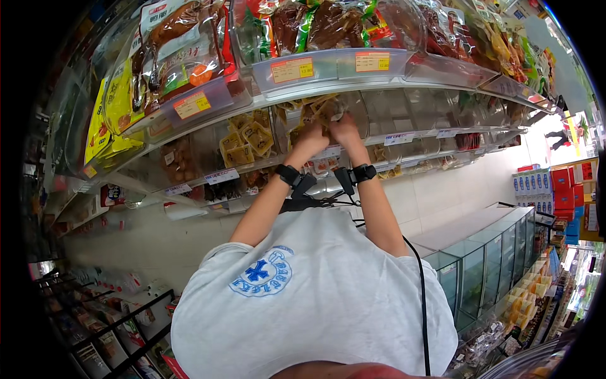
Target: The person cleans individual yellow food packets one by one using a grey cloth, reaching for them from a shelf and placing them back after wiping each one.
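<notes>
Both my hands reach into a clear plastic bin (364, 116) on the shelf below the top row. My left hand (311, 136) is over small yellow snack packets (307, 111), its fingers largely hidden. Close beside it, my right hand (344, 129) is at a crumpled, shiny piece of clear packaging (337, 113). Whether either hand grips anything is unclear. More yellow packets (246, 142) lie in the bin to the left. A black strap with a small device is on each wrist.
Overhead, the upper shelf's plastic bins hold vacuum-packed meats (336, 26) behind price tags (292, 69). Left of the yellow packets is a bag of brown round items (175, 161). Glass tanks (483, 260) stand behind at right. A black rack (128, 312) is behind at left.
</notes>
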A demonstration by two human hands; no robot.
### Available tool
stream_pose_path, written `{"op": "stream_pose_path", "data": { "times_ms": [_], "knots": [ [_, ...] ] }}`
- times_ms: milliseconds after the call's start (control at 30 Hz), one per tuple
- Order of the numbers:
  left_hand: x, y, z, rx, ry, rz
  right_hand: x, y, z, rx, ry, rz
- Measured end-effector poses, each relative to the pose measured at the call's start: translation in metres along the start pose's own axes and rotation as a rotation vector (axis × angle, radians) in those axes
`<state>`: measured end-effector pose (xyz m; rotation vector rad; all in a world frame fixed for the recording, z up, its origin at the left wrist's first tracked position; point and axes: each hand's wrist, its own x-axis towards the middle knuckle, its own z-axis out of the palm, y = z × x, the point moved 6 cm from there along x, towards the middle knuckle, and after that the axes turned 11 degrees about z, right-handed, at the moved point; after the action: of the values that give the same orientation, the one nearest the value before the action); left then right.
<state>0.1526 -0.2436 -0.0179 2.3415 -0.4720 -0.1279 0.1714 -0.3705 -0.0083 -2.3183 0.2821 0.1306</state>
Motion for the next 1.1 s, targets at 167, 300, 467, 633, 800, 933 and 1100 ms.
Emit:
{"op": "stream_pose_path", "data": {
  "times_ms": [167,300,467,633,800,933,1100],
  "knots": [
    [-0.003,-0.002,0.006,-0.006,0.014,-0.146,0.002,0.005,0.01,-0.053,-0.07,0.133],
    [-0.012,-0.005,-0.002,-0.109,0.19,-0.169,-0.002,0.005,0.004,0.005,-0.037,0.121],
    [-0.008,-0.036,-0.004,-0.274,0.356,-0.169,0.009,0.016,0.008,0.201,-0.045,0.118],
    [-0.016,-0.045,-0.007,-0.402,0.498,-0.19,-0.018,-0.01,-0.015,0.446,-0.06,0.109],
    [-0.022,-0.019,-0.018,-0.835,0.336,-0.248,-0.021,-0.006,-0.023,0.492,-0.027,0.002],
    [-0.025,-0.012,-0.027,-0.869,0.382,-0.13,-0.03,-0.01,-0.036,0.716,-0.016,-0.1],
    [-0.029,0.009,-0.045,-0.944,0.371,-0.101,-0.046,-0.017,-0.058,0.87,-0.037,-0.062]
  ]
}}
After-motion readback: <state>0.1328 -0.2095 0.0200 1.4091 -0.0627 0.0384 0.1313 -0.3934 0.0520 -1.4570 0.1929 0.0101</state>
